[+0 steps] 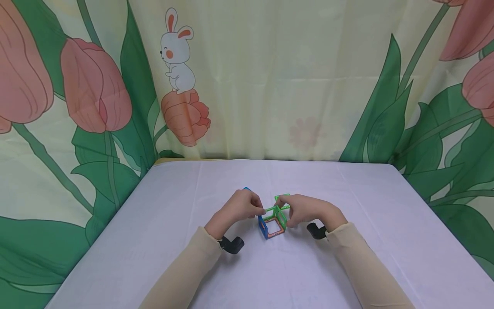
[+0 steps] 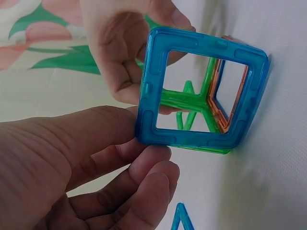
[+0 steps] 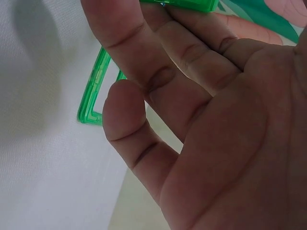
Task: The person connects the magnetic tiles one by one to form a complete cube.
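Note:
A small open box of magnetic tiles stands on the table. Its blue square tile point(image 2: 206, 40) is on the left side, an orange square tile point(image 1: 275, 234) lies flat at the bottom, and green square tiles point(image 1: 281, 217) form the right and back sides. My left hand point(image 1: 241, 205) pinches the blue tile near one corner between thumb and fingers. My right hand point(image 1: 308, 209) has its bent fingers at the green right-side tile and appears to grip it; its fingertips are partly hidden. Another green tile point(image 3: 91, 91) shows behind the right fingers.
A further blue piece point(image 2: 181, 218) lies beyond the left hand, mostly hidden in the head view. White cloth point(image 1: 328, 274) covers the table. Behind it hangs a curtain point(image 1: 270, 86) printed with tulips and a rabbit. Each wrist carries a black camera mount point(image 1: 232, 245).

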`<act>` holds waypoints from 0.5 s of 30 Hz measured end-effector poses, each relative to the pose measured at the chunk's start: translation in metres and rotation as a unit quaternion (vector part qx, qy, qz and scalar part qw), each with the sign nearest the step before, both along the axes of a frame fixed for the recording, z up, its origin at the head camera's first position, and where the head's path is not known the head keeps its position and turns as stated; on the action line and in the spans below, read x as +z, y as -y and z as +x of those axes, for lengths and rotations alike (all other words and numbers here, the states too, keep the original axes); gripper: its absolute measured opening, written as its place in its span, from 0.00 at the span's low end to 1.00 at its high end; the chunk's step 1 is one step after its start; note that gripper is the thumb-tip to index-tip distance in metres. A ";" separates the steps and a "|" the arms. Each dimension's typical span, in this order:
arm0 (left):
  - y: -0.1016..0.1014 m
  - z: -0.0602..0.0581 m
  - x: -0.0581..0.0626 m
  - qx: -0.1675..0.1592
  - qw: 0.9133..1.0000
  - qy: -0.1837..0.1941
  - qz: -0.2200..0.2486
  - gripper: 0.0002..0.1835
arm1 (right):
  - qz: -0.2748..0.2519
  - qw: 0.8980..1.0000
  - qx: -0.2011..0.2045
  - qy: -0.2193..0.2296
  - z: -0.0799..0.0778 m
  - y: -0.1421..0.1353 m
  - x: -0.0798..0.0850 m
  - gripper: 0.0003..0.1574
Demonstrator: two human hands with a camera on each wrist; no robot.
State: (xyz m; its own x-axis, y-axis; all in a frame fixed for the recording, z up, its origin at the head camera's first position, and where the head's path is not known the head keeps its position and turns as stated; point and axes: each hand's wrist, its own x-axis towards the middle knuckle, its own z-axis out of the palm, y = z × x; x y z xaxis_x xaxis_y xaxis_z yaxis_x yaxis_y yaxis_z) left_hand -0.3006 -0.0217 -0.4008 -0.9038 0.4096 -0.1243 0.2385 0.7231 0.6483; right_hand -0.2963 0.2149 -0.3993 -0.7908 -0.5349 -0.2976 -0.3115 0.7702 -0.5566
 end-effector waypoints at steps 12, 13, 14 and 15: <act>0.001 0.000 0.001 -0.003 1.000 -0.004 0.004 0.07 | -0.001 1.000 0.000 0.005 -0.001 -0.001 0.000 0.31; 0.000 0.001 0.001 -0.003 1.000 -0.004 0.005 0.07 | -0.001 1.000 0.000 0.004 -0.001 -0.002 0.000 0.32; 0.000 0.001 0.001 -0.005 1.000 -0.005 0.004 0.07 | -0.002 1.000 -0.001 0.002 -0.002 -0.004 0.000 0.34; -0.001 0.001 0.001 -0.006 1.000 -0.005 0.003 0.07 | -0.005 1.000 -0.003 -0.002 -0.004 -0.007 0.000 0.36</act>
State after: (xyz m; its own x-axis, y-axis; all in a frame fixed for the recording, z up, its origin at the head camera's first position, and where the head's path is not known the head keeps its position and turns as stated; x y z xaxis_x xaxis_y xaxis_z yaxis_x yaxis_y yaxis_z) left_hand -0.3001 -0.0210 -0.3995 -0.9002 0.4207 -0.1125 0.2537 0.7165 0.6498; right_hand -0.2999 0.2217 -0.3994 -0.7955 -0.5326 -0.2890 -0.3082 0.7662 -0.5638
